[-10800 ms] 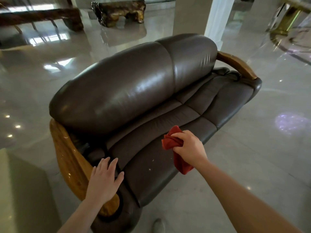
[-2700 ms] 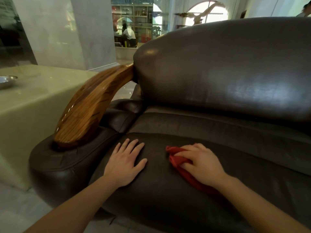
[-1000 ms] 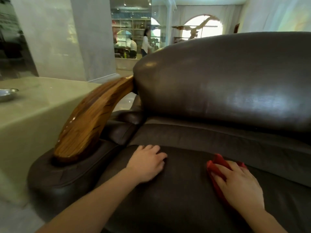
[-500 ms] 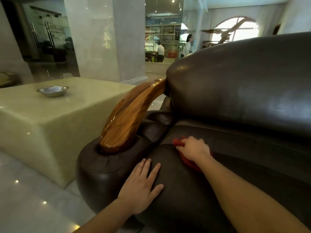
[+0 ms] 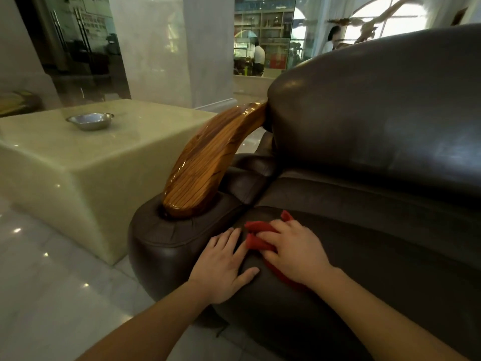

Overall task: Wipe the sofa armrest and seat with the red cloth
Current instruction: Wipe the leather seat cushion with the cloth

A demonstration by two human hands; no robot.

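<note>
Two hands on seat (image 5: 364, 256), left hand (image 5: 221, 267) flat, empty, right hand (image 5: 294, 254) pressing, gripping red cloth (image 5: 256, 234)

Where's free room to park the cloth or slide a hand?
Free: seat cushion right of the right hand; stone table around the metal bowl. Crowded: seat corner by the wooden armrest, where left hand and red cloth sit.

Daylight pours through the arched window (image 5: 385, 22) at the back, blown out to near white. The leather backrest (image 5: 377, 113) carries soft grey sheen, and the wooden armrest (image 5: 208, 162) glints. Ceiling lights spot the glossy floor (image 5: 52, 295). Edges bow outward; distant shelves look soft, perhaps blurred.
</note>
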